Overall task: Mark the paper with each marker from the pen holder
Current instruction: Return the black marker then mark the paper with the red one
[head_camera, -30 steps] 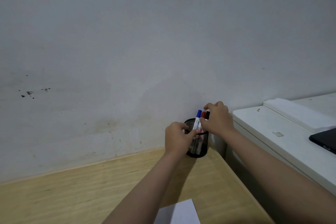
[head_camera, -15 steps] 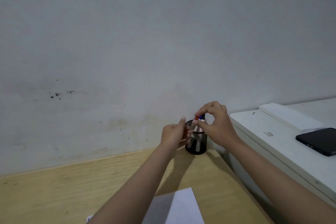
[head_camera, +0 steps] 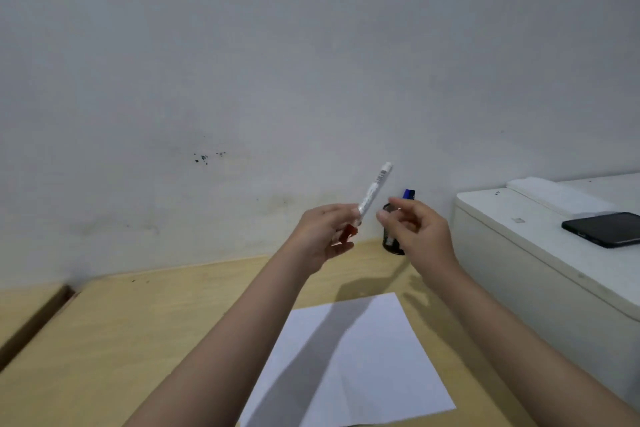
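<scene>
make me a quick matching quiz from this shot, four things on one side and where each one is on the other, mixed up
Things:
1. red-capped marker
2. blue-capped marker
3. sheet of paper
4. black phone

Places:
A. flat on the wooden desk, near the person
B. in the left hand, cap end down
C. on the white unit at the right
D. standing in the black mesh pen holder, behind the right hand

Pairs: 1-B, 2-D, 3-A, 4-C
</scene>
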`<state>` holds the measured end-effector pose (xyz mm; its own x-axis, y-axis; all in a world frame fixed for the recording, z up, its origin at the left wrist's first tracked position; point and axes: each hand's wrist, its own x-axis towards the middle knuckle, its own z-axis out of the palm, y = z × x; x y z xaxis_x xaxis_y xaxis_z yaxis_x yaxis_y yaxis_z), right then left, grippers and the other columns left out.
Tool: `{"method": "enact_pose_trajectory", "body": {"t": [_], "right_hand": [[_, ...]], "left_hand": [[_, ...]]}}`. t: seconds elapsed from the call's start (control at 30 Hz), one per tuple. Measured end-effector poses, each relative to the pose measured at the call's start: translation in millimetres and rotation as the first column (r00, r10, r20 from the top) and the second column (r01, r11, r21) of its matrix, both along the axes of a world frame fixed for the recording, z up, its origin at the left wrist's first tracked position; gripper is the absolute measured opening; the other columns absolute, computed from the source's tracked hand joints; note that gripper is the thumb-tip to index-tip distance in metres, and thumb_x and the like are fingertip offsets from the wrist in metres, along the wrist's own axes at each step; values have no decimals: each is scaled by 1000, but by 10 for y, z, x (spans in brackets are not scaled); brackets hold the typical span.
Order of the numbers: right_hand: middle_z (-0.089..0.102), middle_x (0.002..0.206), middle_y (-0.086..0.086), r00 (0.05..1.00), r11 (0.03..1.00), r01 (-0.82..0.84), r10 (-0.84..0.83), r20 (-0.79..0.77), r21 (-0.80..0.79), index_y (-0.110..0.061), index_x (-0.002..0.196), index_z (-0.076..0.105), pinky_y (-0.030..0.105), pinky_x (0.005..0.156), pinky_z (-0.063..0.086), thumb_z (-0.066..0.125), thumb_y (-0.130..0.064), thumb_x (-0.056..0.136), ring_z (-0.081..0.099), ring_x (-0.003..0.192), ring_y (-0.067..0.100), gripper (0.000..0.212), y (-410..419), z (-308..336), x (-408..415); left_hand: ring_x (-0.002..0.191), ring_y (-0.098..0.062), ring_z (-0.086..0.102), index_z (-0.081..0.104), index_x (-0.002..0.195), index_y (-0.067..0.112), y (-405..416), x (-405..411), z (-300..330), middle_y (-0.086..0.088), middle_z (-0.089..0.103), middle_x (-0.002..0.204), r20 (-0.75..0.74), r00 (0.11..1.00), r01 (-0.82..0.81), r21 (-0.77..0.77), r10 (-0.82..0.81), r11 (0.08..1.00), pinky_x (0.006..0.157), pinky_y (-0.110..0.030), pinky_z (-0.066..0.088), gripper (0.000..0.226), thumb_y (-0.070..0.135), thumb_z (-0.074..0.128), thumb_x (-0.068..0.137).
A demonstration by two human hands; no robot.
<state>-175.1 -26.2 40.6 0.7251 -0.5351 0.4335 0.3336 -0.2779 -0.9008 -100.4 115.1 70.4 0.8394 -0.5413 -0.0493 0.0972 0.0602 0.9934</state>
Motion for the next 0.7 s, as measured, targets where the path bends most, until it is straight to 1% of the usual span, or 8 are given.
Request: {"method": "enact_pose_trajectory", "body": {"t": [0.03,0.1,0.17,0.23,0.33,0.47,0.57,0.7], "right_hand": [[62,84,2,999,997,-19,21,-29,76,-13,107,68,26,73,48,75,-29,75,58,78,14,37,92,13,19],[61,80,4,994,987,-62,74,-76,145,-11,96,69,28,70,48,71,-31,79,58,76,15,26,288,39,53],[63,74,3,993,980,-87,99,-62,182,-15,79,67,30,69,50,68,-29,83,61,75,16,15,489,65,79],[61,69,1,997,974,-74,80,-18,216,-17,72,64,32,69,51,67,-27,84,61,73,16,15,642,71,128],[60,70,0,995,962,-100,98,21,254,-16,74,64,29,67,53,66,-27,85,61,71,13,15,785,50,191],[63,69,-1,969,942,-227,245,-44,247,-12,80,65,27,62,52,67,-27,84,60,64,11,15,1042,-35,258],[61,62,1,959,943,-261,277,-52,207,-8,76,65,23,58,53,66,-23,85,57,57,10,18,1147,-97,308],[62,68,4,943,927,-324,333,-21,187,-8,81,64,19,60,54,63,-14,87,60,62,12,8,1173,-177,370]], "left_hand": [[66,-10,55,71,98,12,105,-49,-13,2,59,70,50,999,14,29,-16,999,65,-24,50,19,16,65,81],[66,-10,55,72,99,10,295,-133,-63,3,60,71,138,990,4,66,-13,998,68,-25,49,21,17,68,80],[69,-12,57,72,94,9,475,-184,-126,1,62,73,184,982,-45,37,38,998,71,-28,49,18,17,73,77],[72,-12,60,71,89,9,667,-195,-184,1,65,76,229,968,-107,16,101,994,71,-28,50,18,13,77,72],[66,-11,63,70,83,7,895,-161,-265,-4,69,75,343,922,-194,6,180,981,67,-24,52,19,2,79,67],[76,-17,69,74,81,7,1083,-155,-311,-11,75,81,441,860,-284,-5,257,959,77,-30,55,13,5,78,69],[66,-11,66,75,83,9,1162,-138,-345,-4,72,71,487,840,-300,47,241,953,73,-26,54,9,7,75,74],[64,-17,62,73,85,6,1252,-32,-409,-9,68,68,518,838,-275,128,172,953,74,-36,55,9,7,65,83]]}}
